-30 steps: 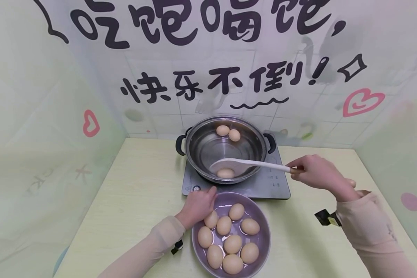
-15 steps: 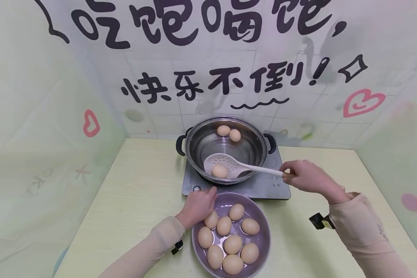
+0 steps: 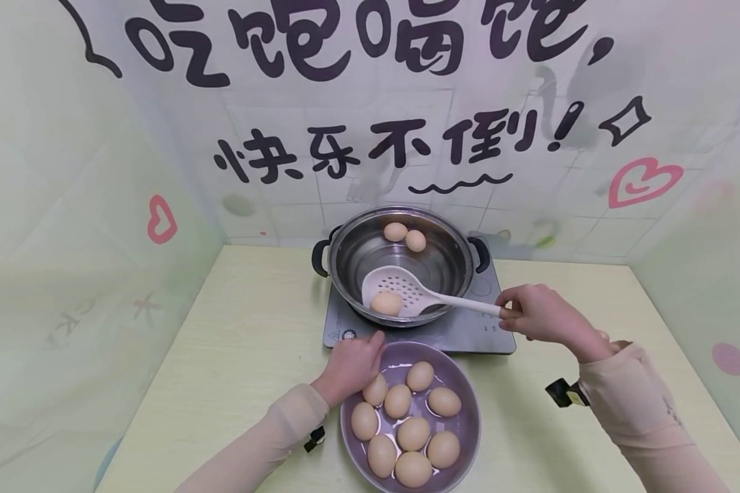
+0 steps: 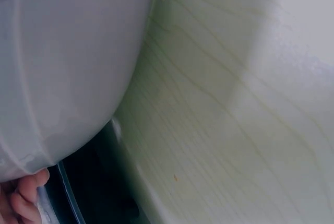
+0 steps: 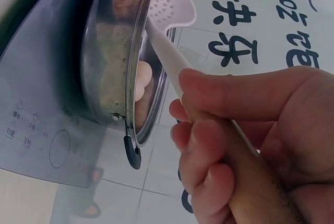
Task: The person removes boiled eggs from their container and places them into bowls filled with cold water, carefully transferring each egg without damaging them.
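My right hand (image 3: 543, 313) grips the wooden handle end of a white slotted spoon (image 3: 428, 300), fingers and thumb wrapped round it in the right wrist view. One brown egg (image 3: 386, 303) lies on the spoon's perforated head, inside the near side of the steel pot (image 3: 347, 277). Against the pot's far wall rest two more eggs (image 3: 395, 232). Nearer me stands a purple-grey bowl (image 3: 473, 424) holding several eggs (image 3: 413, 434). Its upper left rim is held by my left hand (image 3: 353, 363); in the left wrist view, curled fingertips (image 4: 27, 195) show at the bowl's edge.
Beneath the pot is a flat grey induction cooker (image 3: 481, 339), its control marks at the right. Black side handles (image 3: 319, 257) stick out from the pot. A pale wooden table (image 3: 253, 308) carries everything, with printed sheets (image 3: 271, 219) as walls behind and at both sides.
My right hand has moved left, and the spoon has shifted left and tilted so its holes face up. The egg has moved left with it. My left hand and the bowl stay put.
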Demonstrator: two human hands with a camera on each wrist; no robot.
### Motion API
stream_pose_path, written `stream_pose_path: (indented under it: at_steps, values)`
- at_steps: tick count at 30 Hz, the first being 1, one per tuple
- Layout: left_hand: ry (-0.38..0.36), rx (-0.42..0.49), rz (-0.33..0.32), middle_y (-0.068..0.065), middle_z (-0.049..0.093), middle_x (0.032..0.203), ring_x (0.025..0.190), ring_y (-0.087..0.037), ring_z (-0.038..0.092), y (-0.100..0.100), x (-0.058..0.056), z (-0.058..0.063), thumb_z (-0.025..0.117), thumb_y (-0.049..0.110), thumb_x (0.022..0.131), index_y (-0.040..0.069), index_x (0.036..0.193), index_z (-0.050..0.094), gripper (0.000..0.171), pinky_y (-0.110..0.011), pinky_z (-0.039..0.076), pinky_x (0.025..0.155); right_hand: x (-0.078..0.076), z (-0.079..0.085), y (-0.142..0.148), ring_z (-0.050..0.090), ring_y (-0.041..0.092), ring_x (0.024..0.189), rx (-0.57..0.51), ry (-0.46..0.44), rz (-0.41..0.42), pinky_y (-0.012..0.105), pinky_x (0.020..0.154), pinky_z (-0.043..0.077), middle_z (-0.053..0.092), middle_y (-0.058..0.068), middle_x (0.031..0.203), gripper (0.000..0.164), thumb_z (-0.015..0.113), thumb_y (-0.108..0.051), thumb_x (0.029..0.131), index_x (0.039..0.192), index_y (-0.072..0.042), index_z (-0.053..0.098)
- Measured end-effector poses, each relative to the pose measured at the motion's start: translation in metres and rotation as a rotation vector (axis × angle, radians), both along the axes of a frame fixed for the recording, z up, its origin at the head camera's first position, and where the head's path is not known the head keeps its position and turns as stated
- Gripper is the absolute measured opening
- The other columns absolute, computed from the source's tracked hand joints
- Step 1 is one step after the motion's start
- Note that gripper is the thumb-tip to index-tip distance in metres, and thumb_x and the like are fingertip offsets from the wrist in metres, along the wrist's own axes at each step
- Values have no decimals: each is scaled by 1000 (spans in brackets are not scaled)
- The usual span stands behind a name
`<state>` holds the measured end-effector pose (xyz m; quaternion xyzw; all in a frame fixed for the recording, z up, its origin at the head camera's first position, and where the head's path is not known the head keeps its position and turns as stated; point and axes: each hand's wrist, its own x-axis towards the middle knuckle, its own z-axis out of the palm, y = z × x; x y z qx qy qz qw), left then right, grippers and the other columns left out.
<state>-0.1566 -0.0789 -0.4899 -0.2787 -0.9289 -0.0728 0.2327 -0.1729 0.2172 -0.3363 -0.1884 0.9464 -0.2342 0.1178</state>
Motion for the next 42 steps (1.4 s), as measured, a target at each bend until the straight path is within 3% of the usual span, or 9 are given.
stream_pose_path:
  at_steps: [5, 10, 16, 22, 27, 34, 42]
  values:
    - [34, 44, -29, 3, 40, 43, 35, -16, 43, 0, 0, -2, 60, 20, 83, 11, 73, 43, 21, -27, 27, 34, -3, -3, 1, 51, 10, 41, -7, -44, 12, 27, 42, 40, 54, -2, 55, 16, 61, -5, 80, 94, 2, 65]
    - [72, 82, -46, 4, 39, 44, 35, -16, 41, -1, -2, -8, 47, 23, 92, 12, 75, 42, 21, -27, 25, 34, -5, -5, 2, 53, 11, 41, -19, -89, 21, 27, 43, 41, 54, 0, 56, 17, 59, -5, 81, 95, 4, 64]
    - [23, 41, -26, 3, 42, 44, 36, -17, 44, 0, 0, -3, 61, 20, 83, 11, 73, 44, 21, -28, 27, 34, -6, -6, 1, 53, 11, 41, -15, -102, 49, 28, 44, 41, 52, 0, 55, 15, 56, -6, 82, 93, 2, 65]
    - [-25, -9, 0, 4, 42, 45, 37, -17, 46, 0, 1, -2, 59, 22, 85, 12, 75, 45, 20, -27, 28, 35, -5, -2, 3, 53, 12, 42, -1, -117, 52, 27, 45, 40, 51, -2, 55, 16, 55, -5, 83, 94, 2, 64]
    - [-20, -2, -1, 4, 41, 44, 37, -17, 45, 0, 1, -1, 59, 23, 85, 12, 75, 44, 21, -28, 29, 35, -2, 3, 8, 53, 12, 43, -13, -124, 52, 27, 44, 40, 52, -2, 57, 18, 54, -6, 85, 97, 3, 63]
    - [-15, 7, -3, 4, 42, 44, 36, -17, 45, 0, 1, 0, 59, 22, 85, 11, 75, 44, 21, -28, 28, 35, 13, 10, 20, 52, 11, 45, -47, -134, 57, 24, 43, 37, 49, -3, 58, 18, 54, -7, 86, 99, 3, 61]
    - [3, 31, -7, 2, 45, 45, 38, -19, 48, 0, -1, -1, 60, 22, 84, 11, 75, 48, 19, -30, 30, 35, 46, 12, 41, 49, 5, 46, -62, -114, 49, 22, 42, 35, 48, -6, 62, 18, 54, -11, 89, 101, 1, 60]
